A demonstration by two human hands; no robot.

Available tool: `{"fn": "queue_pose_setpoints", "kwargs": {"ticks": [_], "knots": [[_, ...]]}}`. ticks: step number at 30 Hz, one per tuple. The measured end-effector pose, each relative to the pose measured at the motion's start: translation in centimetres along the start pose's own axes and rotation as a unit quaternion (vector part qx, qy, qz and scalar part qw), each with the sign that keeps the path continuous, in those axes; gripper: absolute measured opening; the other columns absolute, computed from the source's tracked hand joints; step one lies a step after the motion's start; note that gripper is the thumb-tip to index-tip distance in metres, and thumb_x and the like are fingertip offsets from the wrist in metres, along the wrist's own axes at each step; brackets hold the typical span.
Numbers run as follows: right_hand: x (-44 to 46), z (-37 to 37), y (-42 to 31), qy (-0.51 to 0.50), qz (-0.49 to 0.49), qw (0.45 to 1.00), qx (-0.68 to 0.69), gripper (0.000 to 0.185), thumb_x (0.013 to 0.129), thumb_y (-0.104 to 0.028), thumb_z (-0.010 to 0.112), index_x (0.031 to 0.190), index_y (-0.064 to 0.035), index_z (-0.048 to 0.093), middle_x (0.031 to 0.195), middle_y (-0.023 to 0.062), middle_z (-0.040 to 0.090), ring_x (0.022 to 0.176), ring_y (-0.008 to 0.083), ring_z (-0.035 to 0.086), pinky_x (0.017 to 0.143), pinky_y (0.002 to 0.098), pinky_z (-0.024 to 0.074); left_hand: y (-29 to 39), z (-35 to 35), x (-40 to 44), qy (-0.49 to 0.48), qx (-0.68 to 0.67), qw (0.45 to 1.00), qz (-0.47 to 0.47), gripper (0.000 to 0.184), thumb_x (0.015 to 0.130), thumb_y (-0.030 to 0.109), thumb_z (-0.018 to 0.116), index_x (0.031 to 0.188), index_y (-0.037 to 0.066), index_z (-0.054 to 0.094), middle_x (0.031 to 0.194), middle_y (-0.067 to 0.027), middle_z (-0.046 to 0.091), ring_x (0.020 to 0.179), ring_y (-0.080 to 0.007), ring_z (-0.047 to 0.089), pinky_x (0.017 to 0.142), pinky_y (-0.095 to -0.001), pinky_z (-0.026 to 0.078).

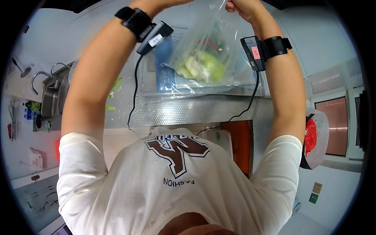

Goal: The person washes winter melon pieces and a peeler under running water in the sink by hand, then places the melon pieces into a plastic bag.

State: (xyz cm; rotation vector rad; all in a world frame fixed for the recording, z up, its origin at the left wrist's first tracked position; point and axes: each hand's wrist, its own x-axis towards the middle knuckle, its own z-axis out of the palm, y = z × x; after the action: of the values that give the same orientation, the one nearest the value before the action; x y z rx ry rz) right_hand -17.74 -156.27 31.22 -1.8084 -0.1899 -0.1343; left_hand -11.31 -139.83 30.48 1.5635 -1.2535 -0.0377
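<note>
A clear plastic bag (188, 51) hangs upright above the counter, with pale green leafy vegetable pieces (201, 65) gathered in its lower part. At the top edge, my right hand (242, 8) is closed, its fingers pinching the bag's upper rim. My left hand (178, 2) is near the bag's other top side, mostly cut off by the frame, so its fingers are hidden. Behind and under the bag lies a blue-and-white printed sheet or package (164, 74), seen partly through the plastic.
Green leaf scraps (114, 87) lie on the metal counter (164, 111) at the left. Beyond my left arm are a sink (50, 100) with a curved faucet (37, 80) and a ladle (25, 71). Black cables hang from both wrist devices. A red bag (310, 135) sits at the right.
</note>
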Motion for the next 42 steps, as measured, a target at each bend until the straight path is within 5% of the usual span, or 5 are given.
{"fn": "queue_pose_setpoints", "kwargs": {"ticks": [11,20,34,39,42], "knots": [[-2.0,-1.9,4.2,-0.06,0.108,0.979,0.164,0.033,0.095,-0.032,0.05,0.103,-0.0015,0.056,0.086,0.0147,0.066,0.074,0.0211,0.067,0.053,0.0299,0.0506,1.3,-0.6,-2.4,0.214,0.052,0.97,-0.106,0.013,0.084,0.01,0.062,0.08,-0.002,0.064,0.069,-0.0058,0.062,0.06,-0.0103,0.055,0.055,-0.0248,0.047],[-2.7,-1.6,6.2,-0.098,0.005,0.969,0.227,0.016,0.074,0.0,0.066,0.089,-0.002,0.061,0.079,0.0062,0.063,0.068,0.019,0.06,0.06,0.0268,0.0482,-0.3,0.6,-5.0,-0.091,-0.093,0.983,-0.126,0.025,0.085,0.018,0.063,0.104,0.003,0.063,0.096,-0.0043,0.064,0.089,-0.0115,0.057,0.082,-0.0275,0.046],[-3.2,1.7,5.6,0.303,-0.454,0.708,-0.448,0.012,0.07,-0.008,0.062,0.077,-0.0081,0.052,0.078,0.0113,0.051,0.074,0.0344,0.052,0.06,0.0419,0.0426,-5.5,4.5,-1.6,-0.039,-0.262,0.95,-0.165,0.016,0.087,0.014,0.058,0.1,0.006,0.062,0.085,-0.001,0.061,0.074,-0.0078,0.054,0.064,-0.024,0.044],[-3.5,-0.1,6.2,0.287,-0.427,0.727,-0.455,0.019,0.067,-0.007,0.064,0.08,-0.0085,0.051,0.081,0.0132,0.052,0.075,0.0352,0.053,0.061,0.0413,0.0443,-3.8,3.1,-0.7,0.087,0.539,0.814,0.199,0.008,0.074,0.012,0.059,0.078,0.005,0.06,0.088,-0.0153,0.063,0.077,-0.0282,0.061,0.066,-0.0383,0.049],[-4.9,0.4,6.5,0.247,-0.459,0.717,-0.463,0.01,0.079,-0.012,0.065,0.073,-0.0062,0.061,0.076,0.0048,0.063,0.08,0.0213,0.058,0.07,0.0329,0.0451,-3.7,3.6,-1.0,0.095,0.542,0.825,0.128,0.008,0.072,0.013,0.056,0.075,0.006,0.057,0.087,-0.0159,0.062,0.08,-0.0351,0.059,0.072,-0.0433,0.049]]}}
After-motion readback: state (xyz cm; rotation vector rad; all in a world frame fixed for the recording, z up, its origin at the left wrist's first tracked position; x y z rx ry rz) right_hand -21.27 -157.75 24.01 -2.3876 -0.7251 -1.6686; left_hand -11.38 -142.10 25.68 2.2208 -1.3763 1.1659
